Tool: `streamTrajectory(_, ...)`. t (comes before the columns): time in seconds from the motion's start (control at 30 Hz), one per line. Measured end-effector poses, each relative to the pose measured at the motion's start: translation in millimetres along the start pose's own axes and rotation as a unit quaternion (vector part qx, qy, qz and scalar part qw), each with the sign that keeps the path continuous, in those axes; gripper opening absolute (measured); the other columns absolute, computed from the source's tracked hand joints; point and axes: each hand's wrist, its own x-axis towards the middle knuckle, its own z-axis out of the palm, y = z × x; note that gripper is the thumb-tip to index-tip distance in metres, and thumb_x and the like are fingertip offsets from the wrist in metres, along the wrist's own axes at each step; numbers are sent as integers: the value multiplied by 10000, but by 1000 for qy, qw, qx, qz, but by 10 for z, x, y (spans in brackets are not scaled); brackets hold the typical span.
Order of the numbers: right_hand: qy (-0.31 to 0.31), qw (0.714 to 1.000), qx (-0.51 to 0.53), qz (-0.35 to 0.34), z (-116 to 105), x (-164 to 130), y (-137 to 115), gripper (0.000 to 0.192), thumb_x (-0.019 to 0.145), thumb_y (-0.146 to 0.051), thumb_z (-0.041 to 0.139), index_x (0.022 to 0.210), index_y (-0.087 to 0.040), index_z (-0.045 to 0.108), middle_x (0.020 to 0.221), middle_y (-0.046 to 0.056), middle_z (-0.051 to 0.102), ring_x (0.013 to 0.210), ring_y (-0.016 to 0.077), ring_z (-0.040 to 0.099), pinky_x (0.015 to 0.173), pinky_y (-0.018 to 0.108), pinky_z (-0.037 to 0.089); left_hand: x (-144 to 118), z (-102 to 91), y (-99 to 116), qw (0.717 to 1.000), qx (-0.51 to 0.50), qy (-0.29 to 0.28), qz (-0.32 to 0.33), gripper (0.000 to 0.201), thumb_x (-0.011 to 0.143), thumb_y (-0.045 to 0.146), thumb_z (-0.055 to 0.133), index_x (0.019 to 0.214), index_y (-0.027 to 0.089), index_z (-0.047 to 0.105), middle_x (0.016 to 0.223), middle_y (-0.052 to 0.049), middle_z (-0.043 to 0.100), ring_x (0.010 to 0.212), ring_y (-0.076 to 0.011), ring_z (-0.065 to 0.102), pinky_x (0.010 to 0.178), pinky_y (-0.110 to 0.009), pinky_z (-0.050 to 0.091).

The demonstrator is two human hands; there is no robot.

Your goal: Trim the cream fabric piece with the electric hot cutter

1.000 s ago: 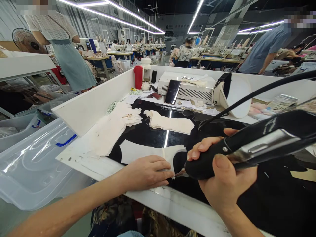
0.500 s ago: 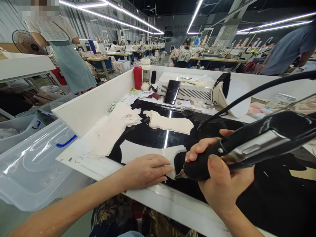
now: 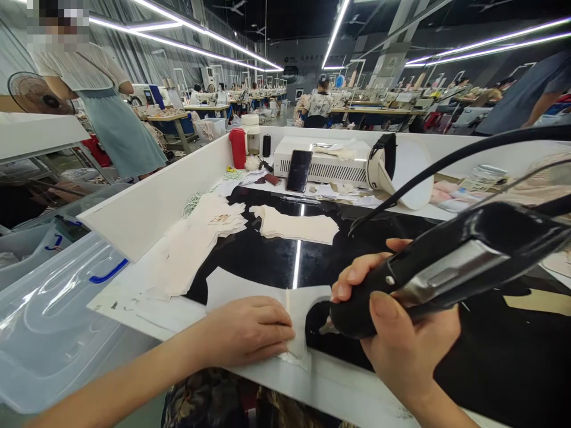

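Note:
My left hand (image 3: pixel 250 334) lies flat over a white fabric piece (image 3: pixel 263 291), fingers stretched out on it beside a narrow cream strip. The piece's lower corner reaches over the front edge of the black glossy work surface (image 3: pixel 250 252). My right hand (image 3: pixel 401 339) is wrapped round a black corded handheld tool (image 3: pixel 428 273) with a silver metal lever. Its small metal tip (image 3: pixel 329 326) points left, just right of the fabric and apart from it. A stack of cream cut pieces (image 3: pixel 298 226) sits behind, and a bigger stack (image 3: pixel 196 244) lies to the left.
A phone (image 3: pixel 298 170) leans against a white vented box (image 3: pixel 330 163) at the back. Near it stand a red bottle (image 3: pixel 238 147) and a white lamp-like shade (image 3: pixel 413 175). The tool's black cable (image 3: pixel 446 166) arches across the right. A clear plastic bin (image 3: pixel 57 333) is at the left.
The tool's tip was at the fabric's right edge and is now apart from it. My left hand and the fabric have shifted left and nearer to me. The view has also shifted slightly.

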Motion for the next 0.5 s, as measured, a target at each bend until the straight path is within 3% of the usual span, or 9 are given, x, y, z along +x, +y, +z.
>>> streamTrajectory(0.1,43,998,-22,-28,-97,179,43,438,941,-367,939,1283,-274,682,845,-35,759,599,172,696,541,318,635,26,-93,42,1000,-14,-18,-1,220,1209,270,560,1235,145,740,1110,-107,819,1073,-224,769,1065,-350,625)
streamTrajectory(0.2,71,996,-37,-36,-204,354,131,437,927,-384,950,1257,-295,678,839,-58,749,608,166,687,549,313,629,112,-110,36,1000,-3,2,-14,195,1199,242,574,1252,150,737,1132,-96,815,1076,-209,770,1106,-354,615)
streamTrajectory(0.33,72,995,-49,-44,-280,457,260,382,925,-400,952,1113,-279,642,832,-68,732,611,151,680,572,305,621,301,-4,-31,999,38,14,-29,203,1192,215,564,1262,133,736,1163,-96,793,1052,-213,752,1092,-384,629)
streamTrajectory(0.5,51,997,-41,-50,-268,446,356,387,966,-408,918,1184,-284,624,840,-66,738,605,147,682,562,299,634,504,198,-139,995,95,5,-19,171,1155,220,643,1269,130,734,1139,-81,768,1057,-234,739,1105,-416,622)
